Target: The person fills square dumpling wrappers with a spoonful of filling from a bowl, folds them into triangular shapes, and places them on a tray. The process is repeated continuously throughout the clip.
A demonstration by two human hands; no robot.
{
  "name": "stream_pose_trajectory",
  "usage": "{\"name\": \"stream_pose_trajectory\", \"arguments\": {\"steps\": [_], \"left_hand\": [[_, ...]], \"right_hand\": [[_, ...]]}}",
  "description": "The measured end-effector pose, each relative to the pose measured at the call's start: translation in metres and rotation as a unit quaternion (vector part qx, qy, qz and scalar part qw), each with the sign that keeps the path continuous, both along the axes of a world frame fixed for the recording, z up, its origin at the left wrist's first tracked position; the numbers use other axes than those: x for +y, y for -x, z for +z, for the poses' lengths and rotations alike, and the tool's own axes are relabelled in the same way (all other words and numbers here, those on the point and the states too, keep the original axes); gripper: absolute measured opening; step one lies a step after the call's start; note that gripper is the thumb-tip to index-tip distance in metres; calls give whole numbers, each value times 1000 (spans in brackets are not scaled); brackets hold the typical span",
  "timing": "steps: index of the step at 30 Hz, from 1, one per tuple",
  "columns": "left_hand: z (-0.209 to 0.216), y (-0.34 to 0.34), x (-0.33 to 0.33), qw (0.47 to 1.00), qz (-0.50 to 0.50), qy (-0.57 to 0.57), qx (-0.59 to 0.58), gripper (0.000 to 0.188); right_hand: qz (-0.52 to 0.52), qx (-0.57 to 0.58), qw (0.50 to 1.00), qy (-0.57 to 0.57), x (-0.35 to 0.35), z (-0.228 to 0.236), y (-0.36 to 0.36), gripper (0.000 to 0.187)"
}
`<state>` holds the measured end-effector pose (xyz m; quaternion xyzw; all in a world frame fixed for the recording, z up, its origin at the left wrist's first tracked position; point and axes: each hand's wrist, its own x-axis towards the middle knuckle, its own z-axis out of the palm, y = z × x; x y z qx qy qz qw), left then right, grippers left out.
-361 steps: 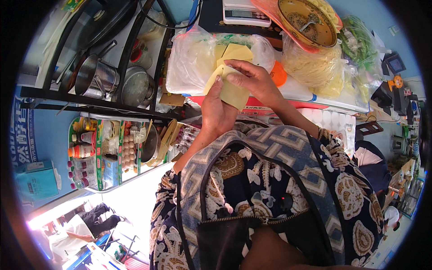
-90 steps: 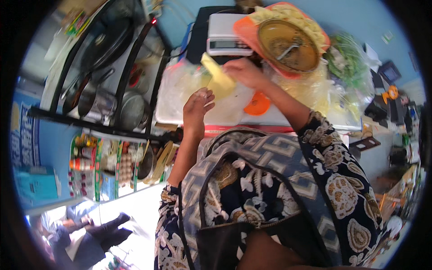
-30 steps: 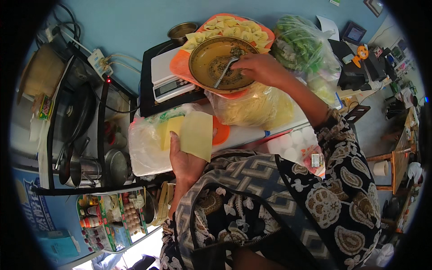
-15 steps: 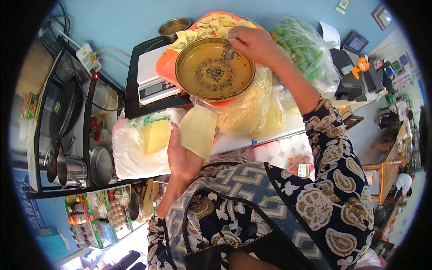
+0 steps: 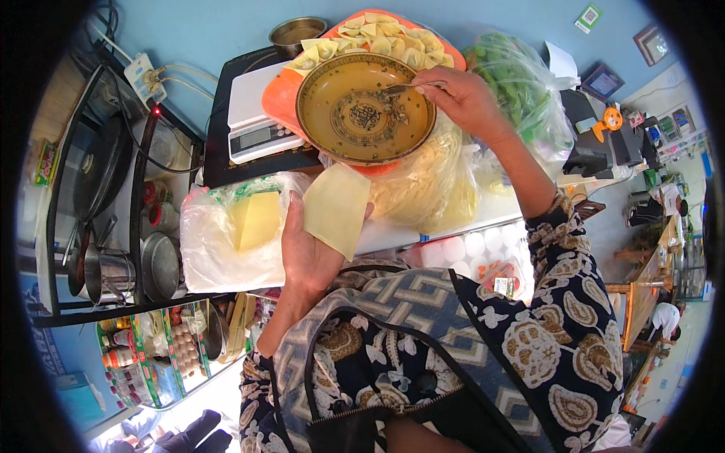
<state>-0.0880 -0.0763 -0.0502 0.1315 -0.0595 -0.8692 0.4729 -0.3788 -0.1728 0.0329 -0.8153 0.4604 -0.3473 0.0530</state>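
A pale yellow dough wrapper [image 5: 337, 211] lies flat across the palm and fingers of my left hand [image 5: 304, 253], its thumb along one edge. My right hand [image 5: 462, 100] pinches the handle of a metal spoon [image 5: 400, 87], whose tip is inside a yellow-brown patterned bowl [image 5: 326, 97]. Dark green bits of filling [image 5: 393, 113] cling to the bowl's inside. The bowl rests on an orange tray [image 5: 278, 100]. Folded dumplings [image 5: 377, 32], shaped like wontons, cover the tray's far end. More wrappers [image 5: 258, 220] are stacked in a plastic bag at the left.
A white digital scale [image 5: 263, 142] stands left of the bowl, with a metal bowl [image 5: 296, 34] behind it. To the right are a clear bag of yellow noodles [image 5: 430, 185] and a bag of green vegetables [image 5: 506, 75]. A shelf with pans [image 5: 106, 170] flanks the left.
My right hand has drawn slightly right and down, and the spoon now shows clearly in the bowl. The wrapper stays on my left palm; the whole view has shifted a little.
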Motion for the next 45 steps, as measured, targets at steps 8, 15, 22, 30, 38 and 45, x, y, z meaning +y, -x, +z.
{"name": "stream_pose_trajectory", "arguments": {"steps": [8, 15, 22, 30, 38, 45], "left_hand": [[-3, 0, 2, 1000, -1, 1, -5, 67], [-3, 8, 2, 1000, -11, -12, 2, 61], [-4, 10, 3, 1000, -9, -19, -9, 61], [-6, 12, 5, 1000, -2, -14, 7, 61], [-7, 7, 5, 1000, -3, -7, 19, 63], [0, 1, 10, 1000, -7, -9, 17, 69]], "right_hand": [[27, 61, 996, 66, 22, -4, 1, 14], [18, 59, 997, 52, 7, -23, -2, 14], [14, 20, 999, 32, 23, -14, 10, 14], [2, 60, 997, 53, 37, -28, -1, 15], [-8, 191, 975, 114, 60, -39, -26, 16], [49, 162, 985, 41, 92, -21, -58, 17]]}}
